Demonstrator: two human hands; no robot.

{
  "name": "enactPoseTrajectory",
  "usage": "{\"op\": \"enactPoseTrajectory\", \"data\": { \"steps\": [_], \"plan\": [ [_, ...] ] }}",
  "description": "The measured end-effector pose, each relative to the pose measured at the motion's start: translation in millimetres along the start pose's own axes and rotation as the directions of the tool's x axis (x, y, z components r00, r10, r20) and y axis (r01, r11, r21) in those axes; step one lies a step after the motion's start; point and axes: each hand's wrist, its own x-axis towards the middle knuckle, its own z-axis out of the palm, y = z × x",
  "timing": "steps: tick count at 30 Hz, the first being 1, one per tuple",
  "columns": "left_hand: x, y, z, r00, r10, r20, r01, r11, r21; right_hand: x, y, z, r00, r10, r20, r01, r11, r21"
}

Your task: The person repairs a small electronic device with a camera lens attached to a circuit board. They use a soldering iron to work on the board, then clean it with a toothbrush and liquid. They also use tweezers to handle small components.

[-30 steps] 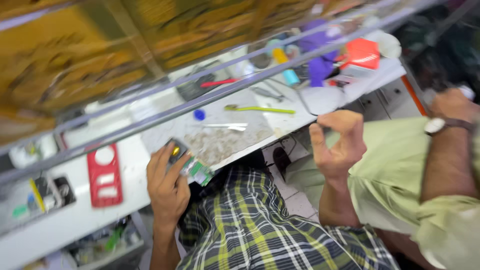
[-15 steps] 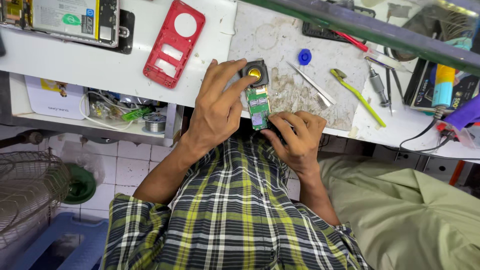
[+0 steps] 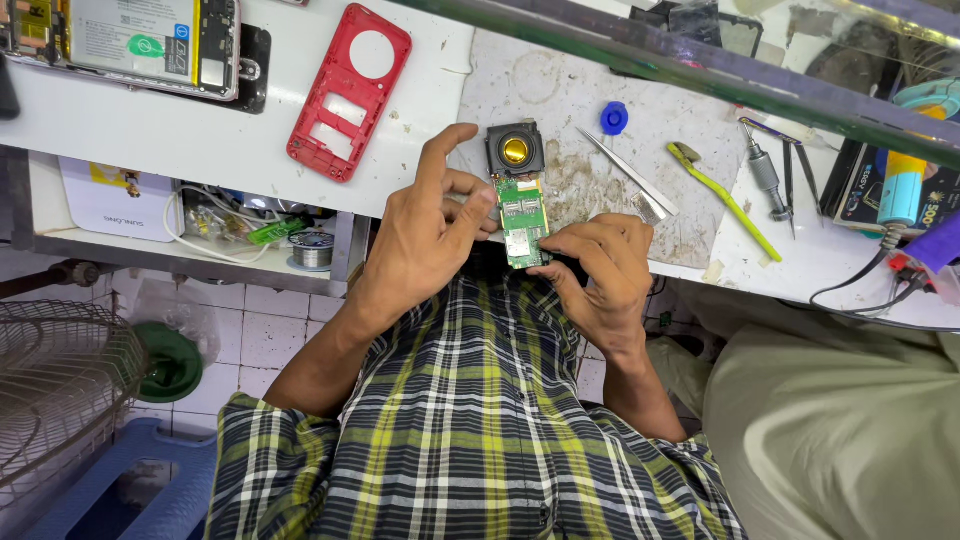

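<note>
We see a small green circuit board (image 3: 522,222) held at the edge of the white workbench (image 3: 240,140), between the two hands. The left hand (image 3: 425,235) pinches its left edge with thumb and fingertips, index finger raised free. The right hand (image 3: 600,270) closes on its lower right corner, fingers curled; how firmly it grips is hard to tell, since the knuckles hide the contact. Just above the board sits a black square part with a brass dome (image 3: 515,150). To the right lie metal tweezers (image 3: 628,175), a blue cap (image 3: 614,118) and a yellow-green tool (image 3: 722,198); to the left lies a red phone frame (image 3: 350,90). Both forearms rise from a plaid shirt (image 3: 470,440).
</note>
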Motion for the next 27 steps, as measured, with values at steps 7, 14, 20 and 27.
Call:
{"op": "enactPoseTrajectory", "data": {
  "steps": [7, 14, 20, 27],
  "plan": [
    [9, -12, -2, 0.995, -0.085, 0.05, 0.089, 0.992, -0.088, 3, -1, -7, 0.993, 0.118, 0.031, -0.122, 0.951, 0.285],
    [28, -18, 7, 1.0, 0.003, 0.017, 0.004, 0.913, -0.407, -4, -4, 2, 0.979, 0.2, 0.041, -0.2, 0.892, 0.406],
    [12, 12, 6, 0.998, -0.041, 0.051, 0.059, 0.89, -0.452, -19, -8, -3, 0.985, 0.14, -0.096, -0.089, 0.91, 0.405],
    [5, 43, 1, 0.987, 0.124, 0.097, -0.069, 0.895, -0.441, -28, -9, -7, 0.974, 0.176, -0.142, -0.074, 0.841, 0.536]
  ]
}}
